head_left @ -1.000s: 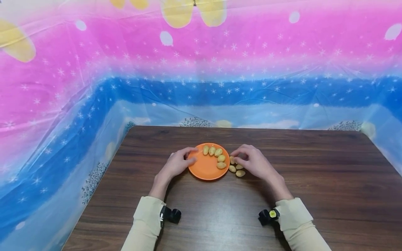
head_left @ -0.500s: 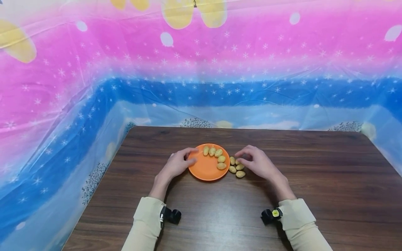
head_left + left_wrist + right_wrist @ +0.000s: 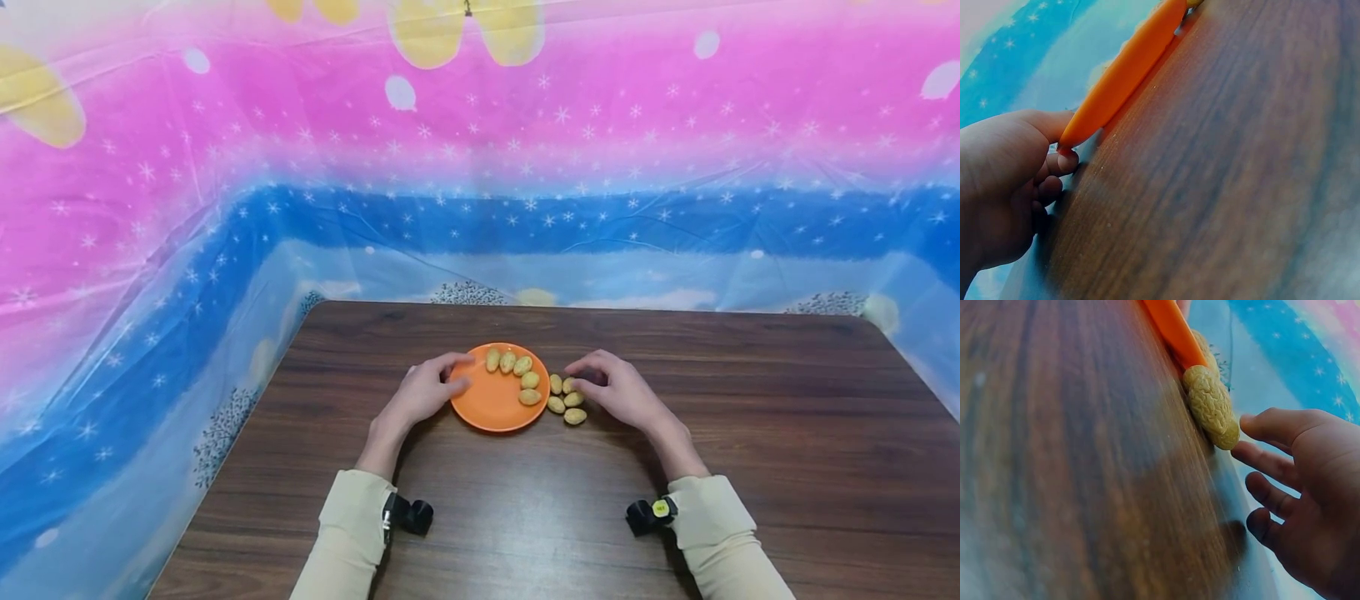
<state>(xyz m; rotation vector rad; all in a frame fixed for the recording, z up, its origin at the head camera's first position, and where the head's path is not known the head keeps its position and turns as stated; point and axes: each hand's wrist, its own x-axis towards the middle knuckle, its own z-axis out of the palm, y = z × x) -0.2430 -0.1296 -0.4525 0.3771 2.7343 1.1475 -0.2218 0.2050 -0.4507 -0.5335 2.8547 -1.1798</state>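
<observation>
Pinching the glossy, round orange plate (image 3: pixel 487 408) at nine o'clock, the left hand (image 3: pixel 427 390) might over-tilt it; nudging, the spread right hand (image 3: pixel 621 390) might scatter wrinkled tan oval nuts (image 3: pixel 575 416) at three.

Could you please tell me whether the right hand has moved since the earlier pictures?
Yes: the right hand has shifted slightly rightward, away from the orange plate, which has stayed put.

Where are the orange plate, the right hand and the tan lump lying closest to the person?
Orange plate (image 3: pixel 489 406), head view: a bare part of its surface.
Right hand (image 3: pixel 622 392), head view: the middle of the hand.
Tan lump (image 3: pixel 575 416), head view: the middle of its upper side.
</observation>
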